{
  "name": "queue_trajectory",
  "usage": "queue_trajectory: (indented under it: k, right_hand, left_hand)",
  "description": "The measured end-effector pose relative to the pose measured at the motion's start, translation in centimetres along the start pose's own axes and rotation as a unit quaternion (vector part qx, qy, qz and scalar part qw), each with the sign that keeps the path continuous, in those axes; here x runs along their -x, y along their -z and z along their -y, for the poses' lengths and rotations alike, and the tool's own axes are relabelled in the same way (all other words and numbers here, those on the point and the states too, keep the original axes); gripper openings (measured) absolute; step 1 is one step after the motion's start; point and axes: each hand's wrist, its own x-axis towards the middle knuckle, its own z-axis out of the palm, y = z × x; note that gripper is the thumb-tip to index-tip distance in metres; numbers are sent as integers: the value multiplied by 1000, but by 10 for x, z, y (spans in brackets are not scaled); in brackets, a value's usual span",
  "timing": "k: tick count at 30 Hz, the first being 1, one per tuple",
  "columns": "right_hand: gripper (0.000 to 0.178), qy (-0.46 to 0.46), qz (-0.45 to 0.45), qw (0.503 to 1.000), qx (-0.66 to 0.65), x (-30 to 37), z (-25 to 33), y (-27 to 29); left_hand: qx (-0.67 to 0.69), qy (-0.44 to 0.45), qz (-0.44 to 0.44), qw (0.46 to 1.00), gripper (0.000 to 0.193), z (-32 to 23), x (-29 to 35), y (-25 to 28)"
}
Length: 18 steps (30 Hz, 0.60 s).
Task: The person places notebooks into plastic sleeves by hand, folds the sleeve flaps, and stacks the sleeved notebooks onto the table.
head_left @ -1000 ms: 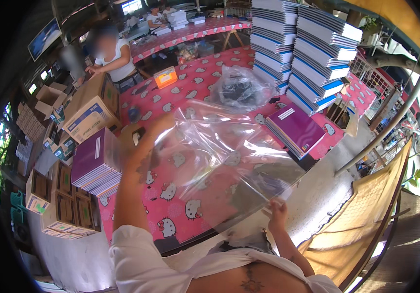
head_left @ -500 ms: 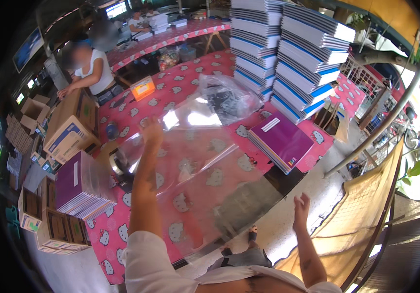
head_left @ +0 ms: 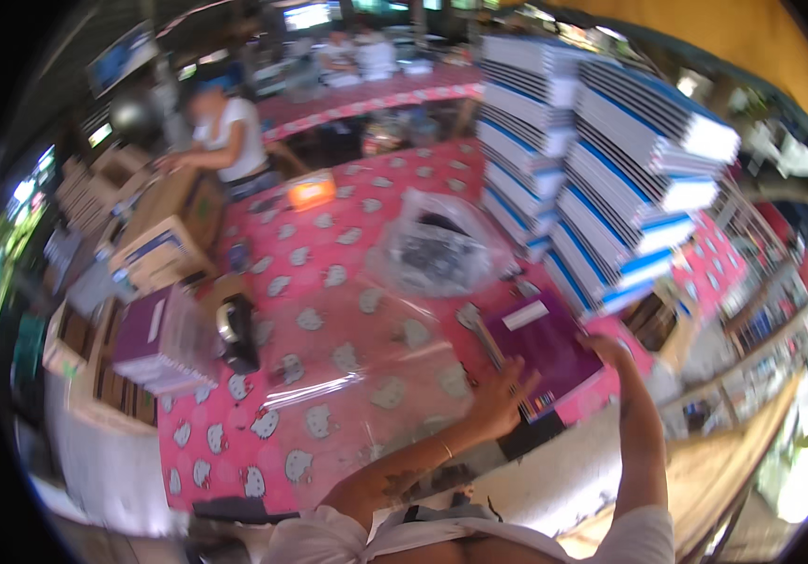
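Note:
A short stack of purple-covered notebooks (head_left: pixel 547 352) lies on the table's right side, in front of the tall piles. My left hand (head_left: pixel 500 402) is at its lower left edge, with fingers spread apart and touching or just over the cover. At the right edge, my right hand (head_left: pixel 609 352) meets the notebooks' corner; motion blur hides whether its fingers grip. A large clear plastic sheet (head_left: pixel 357 371) lies across the table left of my left hand. Behind it sits a crumpled clear plastic bag (head_left: pixel 441 249) with something dark in or under it.
Tall stacks of notebooks (head_left: pixel 625 179) stand at the back right. A tape dispenser (head_left: pixel 236 334) and another purple notebook stack (head_left: pixel 161 338) are at left, beside cardboard boxes (head_left: pixel 171 230). An orange box (head_left: pixel 312 191) stands farther back. A co-worker (head_left: pixel 235 141) handles a carton.
My left hand has let go of the plastic sheet, which now lies flat, and has moved right to the notebooks. My right hand has come in to their right edge. The view has shifted.

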Motion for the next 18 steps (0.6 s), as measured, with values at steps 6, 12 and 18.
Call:
queue_trajectory:
  k: [6,12,18]
  right_hand:
    - [69,-72,36,994,-78,7,26,-8]
    - [54,-57,74,979,-182,12,-19,-17]
    - [60,-87,5,976,-200,78,-63,-24]
  left_hand:
    - [293,363,20,884,95,-25,6,-45]
    - [547,517,-109,650,86,-35,-20,-55]
    - [609,567,-93,546,88,-58,5,-50]
